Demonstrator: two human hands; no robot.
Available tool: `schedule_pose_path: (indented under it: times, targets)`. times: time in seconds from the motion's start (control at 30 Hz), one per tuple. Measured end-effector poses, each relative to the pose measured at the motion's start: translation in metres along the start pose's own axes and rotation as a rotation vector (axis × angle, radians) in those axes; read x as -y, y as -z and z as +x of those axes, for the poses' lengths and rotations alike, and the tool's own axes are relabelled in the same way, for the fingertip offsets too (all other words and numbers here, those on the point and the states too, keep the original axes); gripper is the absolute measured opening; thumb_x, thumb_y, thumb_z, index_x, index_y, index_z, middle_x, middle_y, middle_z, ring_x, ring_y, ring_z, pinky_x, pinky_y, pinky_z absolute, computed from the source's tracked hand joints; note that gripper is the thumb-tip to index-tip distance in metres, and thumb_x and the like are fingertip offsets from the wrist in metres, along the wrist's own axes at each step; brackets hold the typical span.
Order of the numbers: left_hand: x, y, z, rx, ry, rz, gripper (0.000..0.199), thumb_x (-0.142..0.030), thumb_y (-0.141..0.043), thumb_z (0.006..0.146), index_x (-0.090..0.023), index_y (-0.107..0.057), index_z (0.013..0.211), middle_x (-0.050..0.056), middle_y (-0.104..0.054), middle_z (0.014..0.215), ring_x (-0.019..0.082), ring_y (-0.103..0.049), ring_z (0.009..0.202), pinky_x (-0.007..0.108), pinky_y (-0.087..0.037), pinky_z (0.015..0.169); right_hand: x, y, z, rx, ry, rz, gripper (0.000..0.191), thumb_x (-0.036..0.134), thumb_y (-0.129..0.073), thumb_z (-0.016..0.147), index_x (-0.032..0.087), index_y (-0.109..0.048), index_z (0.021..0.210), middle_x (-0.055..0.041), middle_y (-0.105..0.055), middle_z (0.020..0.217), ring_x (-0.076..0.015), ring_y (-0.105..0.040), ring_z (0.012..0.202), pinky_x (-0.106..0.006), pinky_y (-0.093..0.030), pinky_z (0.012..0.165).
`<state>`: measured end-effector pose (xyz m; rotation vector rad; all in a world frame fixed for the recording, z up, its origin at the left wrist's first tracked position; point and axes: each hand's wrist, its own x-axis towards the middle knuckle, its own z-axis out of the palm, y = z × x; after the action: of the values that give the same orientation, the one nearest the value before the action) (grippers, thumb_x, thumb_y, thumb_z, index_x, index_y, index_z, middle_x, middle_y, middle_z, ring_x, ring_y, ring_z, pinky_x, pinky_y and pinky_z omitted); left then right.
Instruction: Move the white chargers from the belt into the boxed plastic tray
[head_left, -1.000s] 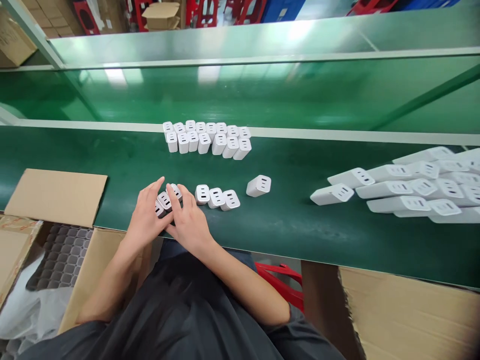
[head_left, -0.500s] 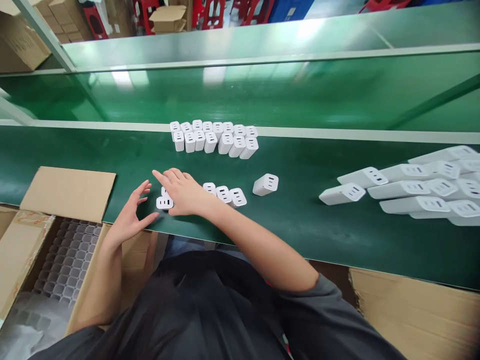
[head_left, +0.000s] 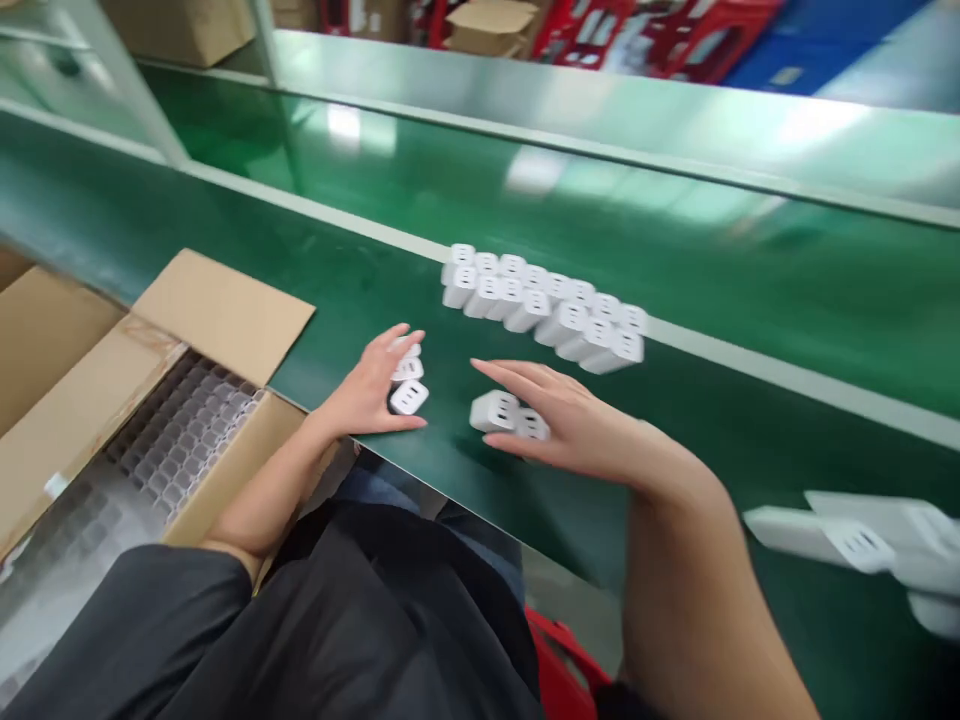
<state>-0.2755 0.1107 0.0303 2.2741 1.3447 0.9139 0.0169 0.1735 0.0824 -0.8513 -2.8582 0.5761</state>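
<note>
Green worktop (head_left: 360,290): three white chargers (head_left: 410,370) inside curve of left hand (head_left: 366,393).

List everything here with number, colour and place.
Workbench: one, green, middle
Left blocks: three visible, white, near side
Middle blocks: two visible, white, near side
Back blocks: about fifteen, white, two far rows
Right blocks: several, white, right edge, blurred
Rails: several, whitish, behind
Shiny surface: one, green, behind
Open box: one, brown, lower left
Tray: one visible, greyish, inside box
Cardboard flap: one, brown, on workbench
Background boxes: several, brown, top
Stools: several, red, top and bottom
Crate: at least one, blue, top right
Shirt: one, black, bottom
Left hand: one, bare, partly around left blocks
Right hand: one, bare, around middle blocks
</note>
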Motion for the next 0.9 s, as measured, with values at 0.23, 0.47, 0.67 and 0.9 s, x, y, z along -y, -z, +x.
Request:
schedule_pose_path:
  times: [0.23,0.47,0.67,0.9]
  targets:
    - [-0.006,-0.022,-0.003,-0.06,0.089,0.108,0.079,-0.051,-0.061,0.088,-0.008,-0.038,0.15,0.02,-0.038,0.149,0.027,-0.035,0.142,0.037,-0.032,0.117,-0.017,-0.044,0.007,-0.27,0.184,-0.063,0.061,0.06,-0.039,0.097,0.043,-0.03,0.155,-0.0106,-0.069,0.101,-0.0349,-0.07,0.077,-0.05,-0.053,0.053]
    - [-0.019,-0.042,-0.011,-0.168,0.234,0.199,0.076,-0.052,-0.065,0.084,-0.012,-0.046,0.146,0.019,-0.036,0.15,0.03,-0.037,0.138,0.042,-0.039,0.113,0.019,-0.052,0.029,-0.327,0.225,-0.133,0.068,0.059,-0.029,0.1,0.033,-0.018,0.161,-0.0161,-0.068,0.089,-0.0427,-0.067,0.068,-0.052,-0.046,0.044]
    - [-0.019,-0.053,-0.016,-0.271,0.32,0.277,0.081,-0.064,-0.064,0.084,-0.016,-0.046,0.146,0.017,-0.036,0.15,0.031,-0.04,0.134,0.044,-0.044,0.109,0.03,-0.062,0.04,-0.409,0.195,-0.162,0.067,0.058,-0.03,0.1,0.031,-0.021,0.161,-0.0151,-0.066,0.085,-0.0387,-0.063,0.057,-0.047,-0.039,0.039]
    - [-0.021,-0.044,-0.024,-0.322,0.241,0.235,0.086,-0.073,-0.058,0.083,-0.012,-0.048,0.143,0.02,-0.039,0.149,0.031,-0.037,0.138,0.044,-0.035,0.117,0.036,-0.056,0.037,-0.394,0.206,-0.254,0.066,0.049,-0.039,0.102,0.024,-0.021,0.161,-0.0171,-0.069,0.103,-0.036,-0.068,0.079,-0.047,-0.051,0.059]
